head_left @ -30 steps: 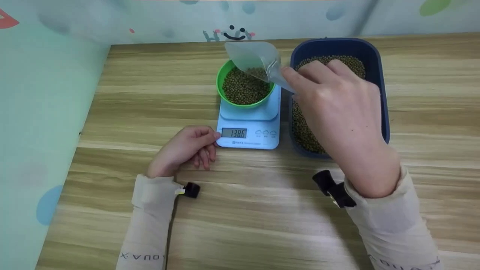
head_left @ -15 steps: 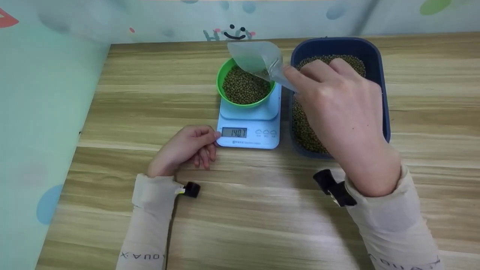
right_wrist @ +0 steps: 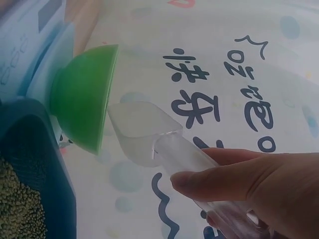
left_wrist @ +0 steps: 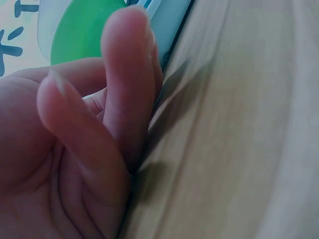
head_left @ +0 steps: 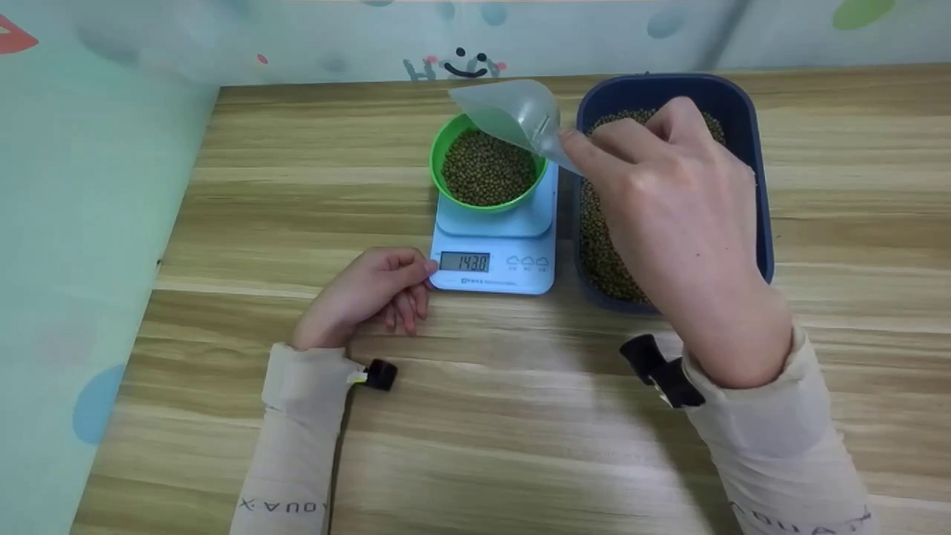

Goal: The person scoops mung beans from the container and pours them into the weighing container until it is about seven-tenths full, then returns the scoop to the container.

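Observation:
My right hand (head_left: 676,200) grips the handle of a translucent scoop (right_wrist: 144,127), which is tilted over the rim of a green bowl (right_wrist: 84,97). Small brown-green beans or pellets (head_left: 487,169) fill much of that bowl. It stands on a light blue digital scale (head_left: 494,279), whose display (head_left: 465,262) reads about 143.0. No grains show in the scoop. At the scale's front left corner, my left hand (head_left: 379,290) rests on the table with fingers loosely bent, and the thumb tip touches the scale's edge.
Right of the scale, a dark blue tub (head_left: 764,245) holds more of the same grains (head_left: 605,260), partly hidden under my right hand. A wood-grain table (head_left: 475,416) lies beneath everything. Behind it stands a printed backdrop (head_left: 594,37). Each sleeve carries a black clip-like piece (head_left: 381,374).
The display has climbed from 138.6 through 140.7 to about 143.0. Grains visible in the scoop earlier have gone, and the scoop has turned slightly. My left hand stays put.

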A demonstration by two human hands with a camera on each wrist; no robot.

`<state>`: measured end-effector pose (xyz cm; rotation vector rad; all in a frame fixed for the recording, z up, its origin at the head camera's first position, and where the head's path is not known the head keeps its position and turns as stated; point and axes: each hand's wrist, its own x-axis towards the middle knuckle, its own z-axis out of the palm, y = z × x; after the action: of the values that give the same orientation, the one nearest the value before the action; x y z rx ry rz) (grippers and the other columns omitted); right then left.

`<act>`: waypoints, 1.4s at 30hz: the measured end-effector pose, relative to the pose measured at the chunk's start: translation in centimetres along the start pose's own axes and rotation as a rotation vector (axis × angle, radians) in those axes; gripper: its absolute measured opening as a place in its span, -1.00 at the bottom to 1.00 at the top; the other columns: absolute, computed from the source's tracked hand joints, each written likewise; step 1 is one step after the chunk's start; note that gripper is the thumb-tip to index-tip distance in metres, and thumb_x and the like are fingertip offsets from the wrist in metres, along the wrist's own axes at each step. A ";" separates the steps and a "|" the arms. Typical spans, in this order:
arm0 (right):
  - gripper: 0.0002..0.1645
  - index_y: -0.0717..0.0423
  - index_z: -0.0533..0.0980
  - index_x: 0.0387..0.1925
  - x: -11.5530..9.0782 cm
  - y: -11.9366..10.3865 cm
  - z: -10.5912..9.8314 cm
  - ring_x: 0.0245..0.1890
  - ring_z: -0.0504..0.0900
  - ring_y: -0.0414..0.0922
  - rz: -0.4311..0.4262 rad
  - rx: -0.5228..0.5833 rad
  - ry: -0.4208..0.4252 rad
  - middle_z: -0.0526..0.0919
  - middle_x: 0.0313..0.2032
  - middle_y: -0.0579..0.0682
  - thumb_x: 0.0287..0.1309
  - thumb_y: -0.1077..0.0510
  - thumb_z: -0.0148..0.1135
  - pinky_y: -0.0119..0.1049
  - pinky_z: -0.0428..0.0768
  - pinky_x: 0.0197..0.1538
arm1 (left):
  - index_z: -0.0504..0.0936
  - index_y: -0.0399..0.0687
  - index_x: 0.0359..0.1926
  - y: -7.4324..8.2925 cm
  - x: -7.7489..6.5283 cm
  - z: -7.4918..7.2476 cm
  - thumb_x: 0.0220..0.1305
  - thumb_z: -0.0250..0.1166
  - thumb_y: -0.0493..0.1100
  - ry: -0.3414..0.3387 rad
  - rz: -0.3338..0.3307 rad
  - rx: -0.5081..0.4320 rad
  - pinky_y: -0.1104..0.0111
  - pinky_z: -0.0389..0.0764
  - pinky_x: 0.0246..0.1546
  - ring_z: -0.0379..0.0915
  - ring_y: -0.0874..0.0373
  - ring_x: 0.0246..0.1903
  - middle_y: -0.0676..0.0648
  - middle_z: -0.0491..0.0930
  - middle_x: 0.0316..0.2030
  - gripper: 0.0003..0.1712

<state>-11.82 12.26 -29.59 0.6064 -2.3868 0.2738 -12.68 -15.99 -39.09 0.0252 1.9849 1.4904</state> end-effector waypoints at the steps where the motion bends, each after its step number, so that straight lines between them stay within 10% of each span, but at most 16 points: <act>1: -0.67 -0.07 0.58 -0.10 0.0 0.0 -0.1 -0.48 0.35 -0.05 0.001 0.004 -0.002 0.65 -0.27 -0.05 0.11 0.30 0.13 -0.28 0.34 -0.71 | 0.43 -0.40 -0.40 0.0 0.0 0.0 0.29 0.07 -0.05 -0.001 0.001 0.000 0.45 0.35 -0.83 0.46 0.10 -0.75 -0.22 0.52 -0.61 -0.60; 20: -0.65 0.19 0.54 -0.14 -2.3 4.4 -3.7 -0.50 0.49 -0.03 0.138 0.161 -0.111 0.56 -0.27 0.12 -0.02 0.15 0.14 -0.13 0.41 -0.52 | 0.45 -0.31 -0.40 -2.0 1.1 -0.5 0.23 0.10 0.09 0.018 -0.024 0.018 0.44 0.34 -0.85 0.46 0.10 -0.75 -0.21 0.54 -0.59 -0.53; 28: -0.53 -0.12 0.55 -0.06 -4.8 9.4 -4.4 -0.46 0.48 -0.19 0.257 0.185 -0.067 0.59 -0.27 -0.05 -0.13 0.07 0.38 -0.72 0.26 -0.47 | 0.45 -0.28 -0.41 -1.7 1.1 -0.6 0.21 0.10 0.13 0.021 -0.009 0.055 0.43 0.36 -0.84 0.47 0.06 -0.74 -0.23 0.54 -0.58 -0.51; 33: -0.56 -0.24 0.55 -0.11 -6.4 12.1 -4.1 -0.34 0.49 -0.18 0.268 0.199 -0.067 0.58 -0.17 -0.21 -0.13 0.09 0.39 -0.69 0.25 -0.39 | 0.45 -0.28 -0.41 -1.7 1.1 -0.6 0.21 0.10 0.13 0.021 -0.013 0.056 0.43 0.36 -0.84 0.47 0.06 -0.74 -0.23 0.54 -0.58 -0.51; 42: -0.58 -0.44 0.46 -0.05 -9.3 12.2 -5.1 -0.84 0.35 -0.40 0.322 0.230 -0.341 0.60 -0.28 -0.18 0.04 0.07 0.23 -0.54 0.21 -0.80 | 0.44 -0.35 -0.36 -1.0 0.7 -0.4 0.28 0.07 0.03 0.005 -0.031 0.031 0.44 0.36 -0.82 0.46 0.11 -0.74 -0.21 0.54 -0.58 -0.56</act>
<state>-8.66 27.87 -32.15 0.3893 -2.8067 0.6363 -13.07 -16.41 -40.22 0.0043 2.0041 1.4415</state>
